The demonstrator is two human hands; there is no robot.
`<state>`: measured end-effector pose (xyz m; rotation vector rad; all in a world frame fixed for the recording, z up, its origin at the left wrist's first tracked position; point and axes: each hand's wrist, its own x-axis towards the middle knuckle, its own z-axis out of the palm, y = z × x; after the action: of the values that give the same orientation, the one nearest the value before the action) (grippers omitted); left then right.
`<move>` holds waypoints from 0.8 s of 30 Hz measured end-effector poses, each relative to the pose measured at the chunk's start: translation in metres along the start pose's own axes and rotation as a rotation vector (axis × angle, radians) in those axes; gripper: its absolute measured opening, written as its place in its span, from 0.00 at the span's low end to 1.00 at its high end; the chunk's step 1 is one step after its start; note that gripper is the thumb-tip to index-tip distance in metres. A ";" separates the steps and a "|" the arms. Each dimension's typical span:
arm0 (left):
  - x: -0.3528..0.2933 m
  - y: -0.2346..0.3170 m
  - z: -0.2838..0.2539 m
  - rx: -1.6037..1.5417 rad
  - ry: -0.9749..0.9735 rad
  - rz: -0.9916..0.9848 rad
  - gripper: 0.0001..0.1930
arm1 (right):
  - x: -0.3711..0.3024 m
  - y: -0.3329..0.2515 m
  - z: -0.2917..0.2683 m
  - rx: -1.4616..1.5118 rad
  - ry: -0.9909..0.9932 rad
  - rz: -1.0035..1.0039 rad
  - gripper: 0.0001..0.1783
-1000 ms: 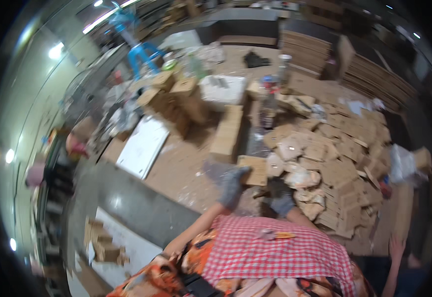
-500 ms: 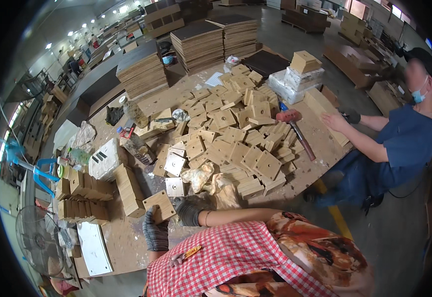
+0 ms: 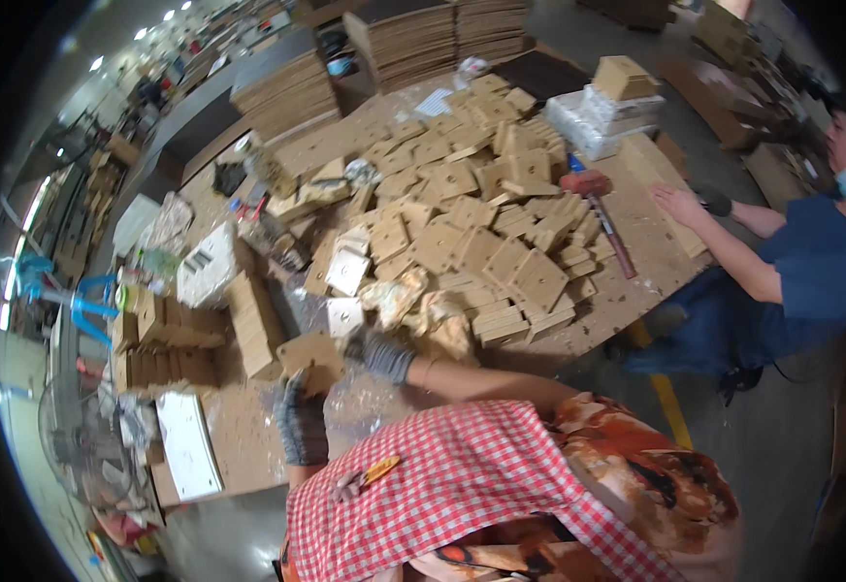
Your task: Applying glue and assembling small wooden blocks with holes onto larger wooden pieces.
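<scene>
My left hand [image 3: 303, 419], in a grey knitted glove, grips the near edge of a flat wooden block [image 3: 310, 361] with holes in it. Just right of that block, my right hand [image 3: 382, 355] has its gloved fingers curled in close to the block's right edge. Blur hides what those fingers hold, if anything. A white plate with a centre hole [image 3: 344, 316] lies beyond the block. Crumpled cream cloth [image 3: 442, 325] rests beside my right hand. Beyond the cloth spreads a big heap of drilled wooden blocks [image 3: 452, 179].
Stacked blocks [image 3: 173, 369] and a white sheet [image 3: 188, 446] lie at left, near a fan [image 3: 79, 441]. A red-headed mallet [image 3: 607, 223] lies right of the heap. Across the table's right side, a person in blue [image 3: 821, 262] has hands on a long board [image 3: 661, 184].
The whole view has shifted and blurred, so the table sits higher in the picture. My left hand keeps the block, and my right hand stays close to it.
</scene>
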<state>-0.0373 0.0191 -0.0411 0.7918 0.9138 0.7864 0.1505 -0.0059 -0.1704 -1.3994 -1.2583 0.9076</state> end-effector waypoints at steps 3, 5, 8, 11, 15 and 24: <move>-0.012 0.003 0.004 0.082 -0.057 0.111 0.18 | -0.010 -0.020 -0.033 0.841 -0.014 0.230 0.22; -0.018 0.006 0.012 0.109 -0.034 0.135 0.22 | -0.022 -0.036 -0.058 1.103 -0.032 0.288 0.26; -0.023 0.012 0.027 0.162 -0.037 0.225 0.26 | -0.020 -0.062 -0.083 1.893 -0.210 0.548 0.29; -0.022 0.022 0.042 0.122 0.011 0.217 0.31 | -0.018 -0.081 -0.095 1.376 -0.047 0.503 0.28; -0.016 0.030 0.057 0.064 -0.061 0.277 0.36 | -0.013 -0.092 -0.098 1.370 -0.098 0.471 0.31; 0.018 0.024 0.079 0.339 -0.159 0.476 0.45 | -0.027 -0.105 -0.116 1.521 -0.097 0.369 0.31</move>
<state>0.0349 0.0268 0.0029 1.3827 0.7306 0.9754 0.2334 -0.0592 -0.0454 -0.3074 -0.0836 1.6506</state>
